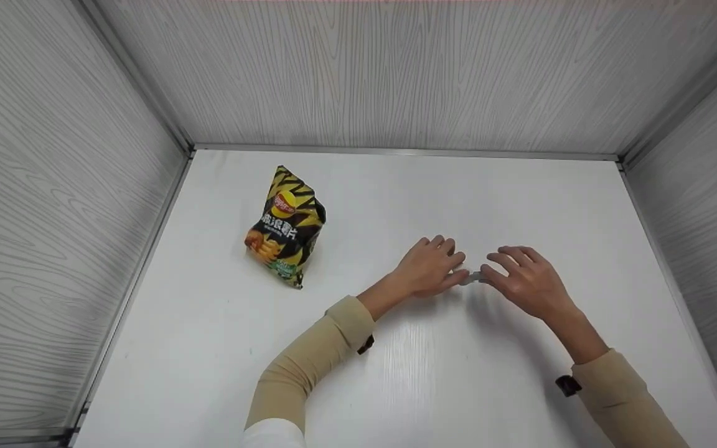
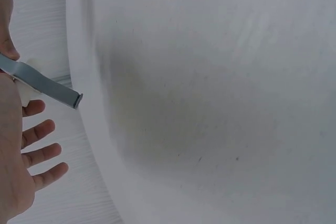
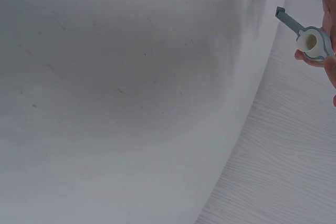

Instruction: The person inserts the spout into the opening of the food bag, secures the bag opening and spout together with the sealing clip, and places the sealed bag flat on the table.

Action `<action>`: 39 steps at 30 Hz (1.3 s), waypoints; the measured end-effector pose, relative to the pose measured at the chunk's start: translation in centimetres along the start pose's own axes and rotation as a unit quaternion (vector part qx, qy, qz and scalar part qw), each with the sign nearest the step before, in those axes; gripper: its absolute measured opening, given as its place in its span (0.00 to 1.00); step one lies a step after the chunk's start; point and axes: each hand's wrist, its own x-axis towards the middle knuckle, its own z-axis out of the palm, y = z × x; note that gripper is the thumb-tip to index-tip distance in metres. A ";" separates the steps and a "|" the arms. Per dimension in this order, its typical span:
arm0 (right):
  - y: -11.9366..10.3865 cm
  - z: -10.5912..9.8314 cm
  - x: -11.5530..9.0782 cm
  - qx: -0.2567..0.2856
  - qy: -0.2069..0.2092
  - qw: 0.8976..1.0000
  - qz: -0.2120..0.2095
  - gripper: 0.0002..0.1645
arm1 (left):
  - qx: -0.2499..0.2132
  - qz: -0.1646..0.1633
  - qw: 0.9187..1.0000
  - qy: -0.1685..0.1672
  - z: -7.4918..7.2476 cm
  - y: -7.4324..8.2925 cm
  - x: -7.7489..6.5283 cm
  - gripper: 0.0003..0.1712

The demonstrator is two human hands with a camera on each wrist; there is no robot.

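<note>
A grey bag-sealing clip with a round white spout is held up over the table between both hands. My left hand pinches the clip at its left end in the head view, other fingers spread out beyond it. At the opposite end, my right hand grips it between thumb and forefinger. One grey arm of the clip sticks out past the hands in the left wrist view. The spout's open mouth shows in the right wrist view, where much of my right hand is out of frame.
A yellow and black bag of potato chips lies on the white table, left of both hands. Grey wood-grain panels wall in the table at the back, left and right.
</note>
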 end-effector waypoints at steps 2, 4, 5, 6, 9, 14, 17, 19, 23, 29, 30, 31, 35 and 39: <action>0.0 0.0 0.1 -0.004 0.006 1.000 -0.004 0.22 | 0.004 0.005 1.000 0.001 -0.1 0.0 -0.1 0.29; -0.1 0.0 0.2 -0.003 0.009 1.000 -0.003 0.22 | 0.007 0.006 1.000 0.000 -0.2 0.0 -0.2 0.29; -0.1 0.0 0.2 -0.002 0.009 1.000 -0.001 0.23 | 0.008 0.006 1.000 -0.002 -0.3 0.0 -0.2 0.30; -0.2 0.0 0.2 0.000 0.008 1.000 0.001 0.23 | 0.009 0.005 1.000 -0.005 -0.3 -0.1 -0.2 0.30; -0.3 0.0 0.2 0.010 -0.001 1.000 0.011 0.25 | 0.009 0.002 1.000 -0.014 -0.3 -0.1 -0.2 0.31; -0.6 -0.1 0.0 0.028 -0.035 0.998 0.032 0.16 | -0.005 -0.005 1.000 -0.023 -0.2 -0.2 -0.3 0.30; -0.8 -0.1 -0.1 0.039 -0.045 0.997 0.045 0.18 | -0.008 -0.006 1.000 -0.017 -0.1 -0.3 -0.5 0.29; -0.9 0.0 -0.1 0.051 -0.040 0.996 0.054 0.20 | -0.007 -0.004 1.000 -0.011 0.0 -0.4 -0.6 0.29; -1.1 0.3 -0.1 0.087 -0.012 0.994 0.068 0.26 | -0.005 0.001 1.000 0.005 0.1 -0.7 -0.9 0.28; -1.3 0.3 -0.1 0.136 -0.006 0.986 0.100 0.31 | -0.014 0.010 1.000 0.017 0.2 -1.0 -1.4 0.26; -1.2 0.3 -0.1 0.143 -0.010 0.984 0.107 0.31 | -0.015 0.011 1.000 0.017 0.2 -1.0 -1.4 0.26; -1.2 0.3 -0.2 0.150 -0.015 0.982 0.113 0.31 | -0.016 0.012 1.000 0.017 0.1 -1.0 -1.5 0.26; -0.9 0.5 -0.4 0.173 -0.029 0.975 0.136 0.24 | -0.010 0.013 1.000 0.018 0.1 -1.2 -1.7 0.25; -0.7 0.8 -0.5 0.193 -0.033 0.968 0.156 0.20 | -0.010 0.016 0.999 0.029 0.1 -1.3 -1.9 0.23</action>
